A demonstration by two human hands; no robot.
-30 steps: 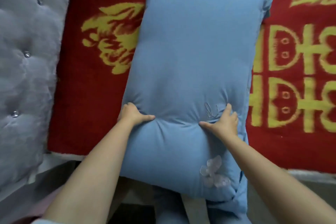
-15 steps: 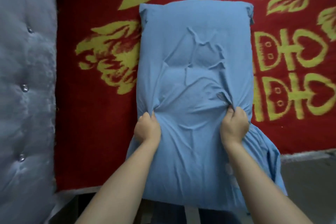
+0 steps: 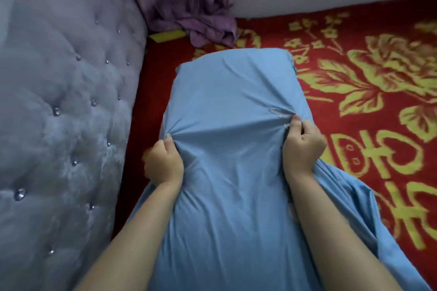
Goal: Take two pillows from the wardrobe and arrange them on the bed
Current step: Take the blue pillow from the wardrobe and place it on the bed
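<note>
A plain blue fabric-covered rectangular pillow [image 3: 231, 106] is laid lengthwise on the bed's red blanket with yellow floral and character pattern [image 3: 369, 92], just beside the grey button-tufted upholstered headboard [image 3: 63, 106], with its near end of loose cover trailing toward the person. The left hand [image 3: 164, 163] is closed with its fingers [image 3: 169, 142] clamped on a gathered fold of the cover at the pillow's left edge, and the right hand [image 3: 303, 146] is likewise clenched on bunched cover at the right edge. A crumpled purple curtain [image 3: 196, 7] is seen resting on the blanket beyond the pillow's far end.
</note>
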